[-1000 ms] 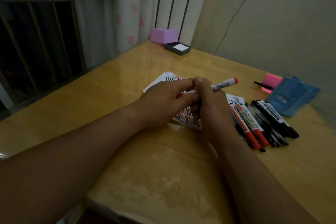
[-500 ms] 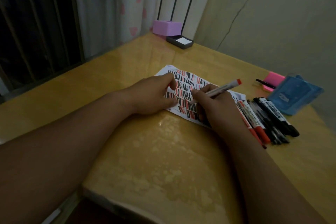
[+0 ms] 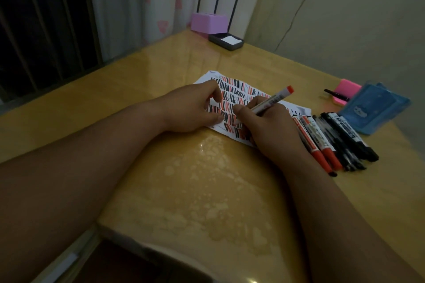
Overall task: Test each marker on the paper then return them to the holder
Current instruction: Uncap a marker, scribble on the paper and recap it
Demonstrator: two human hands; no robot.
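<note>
Presently, the right hand [image 3: 269,126] grips the red marker [image 3: 273,100] in a writing hold, tip down at the paper [image 3: 297,109] beneath it. The left hand [image 3: 195,108] rests arched on the sheet (whether it holds a cap cannot be told). A short, light stroke suffices; the holder [image 3: 372,110] lies beyond the right hand.

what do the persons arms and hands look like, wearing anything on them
The left forearm and right forearm are bare as far as the frame edge, with no sleeves in view. The left hand and right hand are bare too: no gloves, and no watch, bracelet or ring shows in this dim light.
</note>
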